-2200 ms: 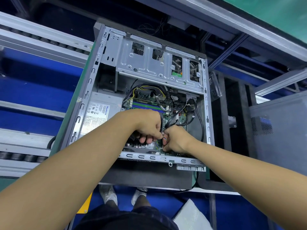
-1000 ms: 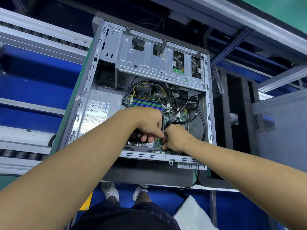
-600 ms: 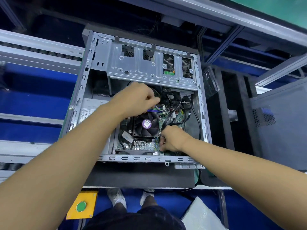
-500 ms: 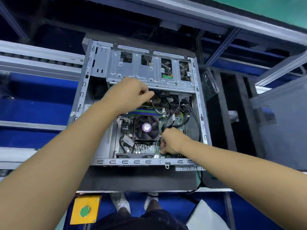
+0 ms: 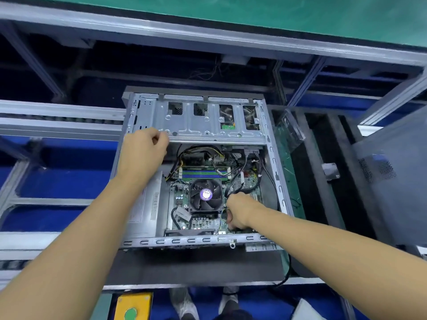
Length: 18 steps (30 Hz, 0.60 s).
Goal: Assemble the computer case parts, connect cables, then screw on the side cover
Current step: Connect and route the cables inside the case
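Silver-grey steel forms the open computer case [image 5: 184,240], which lies on its side on a dark pad with its motherboard [image 5: 203,224] facing up. Beside the CPU fan [image 5: 205,195], the right hand [image 5: 239,211] reaches down to the board's near edge, fingers curled round a black cable [image 5: 233,185]. At the left end of the drive cage [image 5: 203,125], the left hand [image 5: 144,153] is balled, thumb against forefinger; whether it pinches anything I cannot tell.
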Each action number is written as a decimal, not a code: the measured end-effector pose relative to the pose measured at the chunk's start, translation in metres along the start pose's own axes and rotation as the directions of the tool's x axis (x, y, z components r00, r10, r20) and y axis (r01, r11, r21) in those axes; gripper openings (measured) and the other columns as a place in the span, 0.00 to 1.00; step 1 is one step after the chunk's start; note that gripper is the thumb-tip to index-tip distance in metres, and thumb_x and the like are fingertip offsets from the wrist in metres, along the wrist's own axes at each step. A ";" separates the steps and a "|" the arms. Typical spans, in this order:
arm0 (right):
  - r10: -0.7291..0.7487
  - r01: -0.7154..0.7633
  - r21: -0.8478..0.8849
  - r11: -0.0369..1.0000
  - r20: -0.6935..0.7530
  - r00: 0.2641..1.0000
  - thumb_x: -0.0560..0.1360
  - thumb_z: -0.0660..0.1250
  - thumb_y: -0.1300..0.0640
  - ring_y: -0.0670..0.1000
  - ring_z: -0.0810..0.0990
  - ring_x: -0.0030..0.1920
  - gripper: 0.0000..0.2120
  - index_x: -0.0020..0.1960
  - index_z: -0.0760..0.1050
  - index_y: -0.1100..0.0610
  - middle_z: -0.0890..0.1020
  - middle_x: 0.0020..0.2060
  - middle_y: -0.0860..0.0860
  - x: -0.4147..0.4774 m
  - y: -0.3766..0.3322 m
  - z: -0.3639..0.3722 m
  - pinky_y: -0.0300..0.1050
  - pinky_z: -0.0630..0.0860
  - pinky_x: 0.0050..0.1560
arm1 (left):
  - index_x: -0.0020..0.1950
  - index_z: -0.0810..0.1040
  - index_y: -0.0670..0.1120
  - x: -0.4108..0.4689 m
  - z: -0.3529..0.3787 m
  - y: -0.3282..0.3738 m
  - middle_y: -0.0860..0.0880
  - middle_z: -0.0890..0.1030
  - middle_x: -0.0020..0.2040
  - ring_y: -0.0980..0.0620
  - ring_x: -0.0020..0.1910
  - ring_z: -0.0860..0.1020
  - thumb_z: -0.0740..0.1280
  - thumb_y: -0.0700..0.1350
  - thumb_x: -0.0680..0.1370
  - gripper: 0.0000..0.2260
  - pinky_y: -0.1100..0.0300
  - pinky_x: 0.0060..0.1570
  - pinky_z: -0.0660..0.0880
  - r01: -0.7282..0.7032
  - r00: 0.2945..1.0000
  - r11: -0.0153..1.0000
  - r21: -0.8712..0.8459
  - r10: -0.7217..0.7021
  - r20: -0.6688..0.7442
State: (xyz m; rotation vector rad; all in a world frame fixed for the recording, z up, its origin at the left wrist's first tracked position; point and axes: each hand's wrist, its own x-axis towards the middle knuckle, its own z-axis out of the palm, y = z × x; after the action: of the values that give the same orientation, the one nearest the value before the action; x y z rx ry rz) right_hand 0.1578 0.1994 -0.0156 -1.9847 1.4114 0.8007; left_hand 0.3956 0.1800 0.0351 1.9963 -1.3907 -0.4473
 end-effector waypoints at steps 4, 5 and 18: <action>-0.038 0.038 -0.025 0.999 -0.010 0.999 0.78 0.70 0.61 0.56 0.80 0.45 0.07 0.52 0.82 0.64 0.81 0.40 0.55 -0.004 0.002 -0.002 0.43 0.76 0.44 | 0.38 0.81 0.47 0.001 -0.002 0.001 0.53 0.82 0.32 0.58 0.34 0.77 0.58 0.50 0.79 0.16 0.62 0.34 0.70 0.028 0.999 0.998 -0.050 -0.030 -0.037; -0.046 0.045 -0.039 0.998 -0.028 0.999 0.78 0.68 0.62 0.56 0.78 0.42 0.05 0.47 0.81 0.63 0.78 0.35 0.53 -0.006 0.002 -0.002 0.42 0.74 0.42 | 0.38 0.81 0.48 0.000 -0.002 0.001 0.53 0.82 0.32 0.59 0.35 0.77 0.58 0.50 0.79 0.16 0.62 0.34 0.70 0.020 0.999 0.999 -0.050 -0.021 -0.031; -0.077 0.077 -0.072 0.994 0.006 0.997 0.78 0.69 0.66 0.57 0.79 0.47 0.03 0.50 0.75 0.64 0.81 0.56 0.60 -0.021 -0.001 -0.009 0.49 0.80 0.52 | 0.45 0.79 0.51 -0.039 0.042 0.056 0.52 0.83 0.40 0.48 0.39 0.79 0.61 0.49 0.80 0.09 0.54 0.43 0.77 -0.230 0.872 0.967 0.111 0.154 0.466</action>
State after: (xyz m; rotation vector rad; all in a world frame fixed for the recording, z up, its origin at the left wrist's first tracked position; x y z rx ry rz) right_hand 0.1543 0.2059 0.0065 -2.0778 1.3127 0.8305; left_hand 0.3160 0.1897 0.0391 1.9256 -1.9520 -0.7665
